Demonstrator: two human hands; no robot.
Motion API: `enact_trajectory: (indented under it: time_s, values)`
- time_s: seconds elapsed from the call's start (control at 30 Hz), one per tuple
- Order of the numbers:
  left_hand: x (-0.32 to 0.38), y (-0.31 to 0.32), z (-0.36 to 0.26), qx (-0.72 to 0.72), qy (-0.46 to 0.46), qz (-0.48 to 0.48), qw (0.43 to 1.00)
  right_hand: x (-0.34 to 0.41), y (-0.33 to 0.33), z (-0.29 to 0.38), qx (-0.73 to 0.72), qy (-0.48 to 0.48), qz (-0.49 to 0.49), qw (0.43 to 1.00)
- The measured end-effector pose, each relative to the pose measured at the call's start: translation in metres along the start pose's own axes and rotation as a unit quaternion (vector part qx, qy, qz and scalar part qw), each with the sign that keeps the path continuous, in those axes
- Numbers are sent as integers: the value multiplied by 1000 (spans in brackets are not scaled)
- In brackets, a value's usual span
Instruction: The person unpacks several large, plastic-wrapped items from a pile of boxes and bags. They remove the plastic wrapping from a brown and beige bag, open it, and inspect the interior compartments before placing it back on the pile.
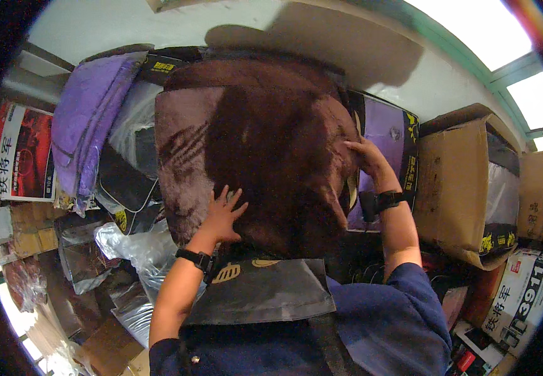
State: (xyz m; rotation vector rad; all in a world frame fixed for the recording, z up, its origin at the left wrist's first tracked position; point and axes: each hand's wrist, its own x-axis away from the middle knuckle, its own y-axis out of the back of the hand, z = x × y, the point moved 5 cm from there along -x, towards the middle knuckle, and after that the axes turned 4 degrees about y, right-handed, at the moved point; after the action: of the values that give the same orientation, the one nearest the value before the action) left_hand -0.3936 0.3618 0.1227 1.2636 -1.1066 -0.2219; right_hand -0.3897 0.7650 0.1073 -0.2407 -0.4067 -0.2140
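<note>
A large dark brown plush mat [271, 155], possibly a car floor or seat cover, lies before me with its nap catching the light on the left side. Across its lower left part my left hand [224, 216] rests flat with fingers spread. At the right edge, my right hand [365, 152] touches the folded, wrinkled rim with thumb and fingers; whether it pinches the rim is not plain. Below the mat, near my body, lies a dark, printed plastic sheet or bag [266, 291].
Folded purple covers [88, 122] stand at the left, near a red printed box [27, 155]. Clear plastic wrap [135, 254] lies lower left. Another purple packaged item [384, 136] and an open cardboard box [450, 188] stand at the right. A wall [262, 19] rises behind.
</note>
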Motion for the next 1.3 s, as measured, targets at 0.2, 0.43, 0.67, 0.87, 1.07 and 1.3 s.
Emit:
enact_trajectory:
  time_s: [0.2, 0.43, 0.67, 0.87, 1.07, 1.3]
  values:
    - [-3, 22, -7, 39, -4, 6, 999, -21, 41, 33, 495, 100, -196, 841]
    - [8, 52, 64, -47, 302, -175, 936, -43, 60, -95, 320, 55, -274, 905]
    - [21, 51, 132, 149, 479, -250, 828, 2, 48, -93, 122, -9, -97, 988]
    - [7, 49, 180, 304, 420, -331, 788, 5, 51, -43, 359, 220, -306, 854]
    - [8, 51, 182, 314, 307, -385, 812, -45, 66, -91, 402, -38, -383, 831]
    - [65, -47, 145, 562, 335, -169, 737, 1, 57, -137, 42, -118, -179, 976]
